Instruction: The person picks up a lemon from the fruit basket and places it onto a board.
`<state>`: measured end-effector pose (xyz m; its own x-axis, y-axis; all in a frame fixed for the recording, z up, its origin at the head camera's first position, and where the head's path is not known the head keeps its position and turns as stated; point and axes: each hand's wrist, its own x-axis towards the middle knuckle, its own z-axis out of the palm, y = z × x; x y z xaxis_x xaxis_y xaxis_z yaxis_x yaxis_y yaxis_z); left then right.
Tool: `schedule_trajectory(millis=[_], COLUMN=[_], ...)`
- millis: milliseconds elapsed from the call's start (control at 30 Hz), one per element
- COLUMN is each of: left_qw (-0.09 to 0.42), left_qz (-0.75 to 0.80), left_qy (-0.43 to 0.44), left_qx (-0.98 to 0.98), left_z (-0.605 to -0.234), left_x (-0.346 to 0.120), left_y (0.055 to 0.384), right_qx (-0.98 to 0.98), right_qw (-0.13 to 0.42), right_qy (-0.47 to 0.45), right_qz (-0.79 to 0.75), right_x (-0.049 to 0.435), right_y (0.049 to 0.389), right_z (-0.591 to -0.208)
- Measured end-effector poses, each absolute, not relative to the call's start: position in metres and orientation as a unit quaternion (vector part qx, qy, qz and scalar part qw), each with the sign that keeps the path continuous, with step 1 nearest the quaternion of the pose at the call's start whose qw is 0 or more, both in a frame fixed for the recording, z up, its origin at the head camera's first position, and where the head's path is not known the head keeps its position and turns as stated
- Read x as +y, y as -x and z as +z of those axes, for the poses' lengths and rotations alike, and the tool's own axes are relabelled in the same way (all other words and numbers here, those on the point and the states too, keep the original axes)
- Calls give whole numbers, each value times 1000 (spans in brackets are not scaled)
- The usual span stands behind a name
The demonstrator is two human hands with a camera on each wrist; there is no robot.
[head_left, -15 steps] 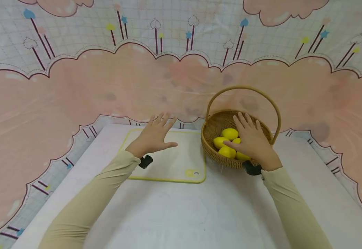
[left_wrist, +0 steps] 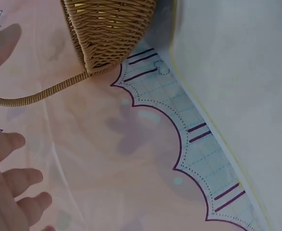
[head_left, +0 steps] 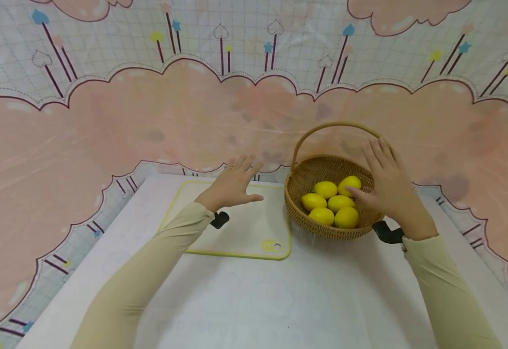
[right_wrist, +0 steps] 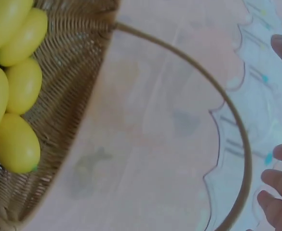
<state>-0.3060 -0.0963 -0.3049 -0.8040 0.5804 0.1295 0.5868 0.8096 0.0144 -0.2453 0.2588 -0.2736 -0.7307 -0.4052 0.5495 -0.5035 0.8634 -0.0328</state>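
Several yellow lemons (head_left: 340,203) lie inside a brown wicker basket (head_left: 324,234) with a tall arched handle (head_left: 337,124). My right hand (head_left: 388,189) hovers over the basket's right side with fingers spread, holding nothing. It hides part of the rim and the handle's right end. Over the white cutting board (head_left: 249,228) with a yellow edge, my left hand (head_left: 232,185) is raised, its fingers straight and apart, also holding nothing. The right wrist view shows the lemons (right_wrist: 15,142) close up in the basket, with the right fingertips (right_wrist: 275,183) at the edge.
The board and basket stand side by side at the back of a white table (head_left: 254,300). Behind them hangs a pink and white patterned cloth (head_left: 193,116). A black wrist strap (head_left: 387,232) sits on the right wrist, and another (head_left: 220,220) on the left.
Both hands have moved to the right, the right hand farther, uncovering more lemons in the basket. The basket and board have shifted only slightly in view.
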Motion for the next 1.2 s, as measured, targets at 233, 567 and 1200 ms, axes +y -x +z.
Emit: schedule_trajectory(millis=[233,567,1200], left_qw=[-50,-178,-256], left_qz=[-154,-292,-231], left_qy=[340,359,401], left_qx=[-927,-868,-849], left_z=[-296,-279,-280], left_x=[-84,-44,62], left_y=[335,365,370], right_qx=[-920,-875,-771], right_qw=[242,145,110], right_qy=[-185,-119,-154], right_qz=[249,446,608], right_x=[288,331,348], right_y=[251,254,266], right_z=[-272,-302,-351])
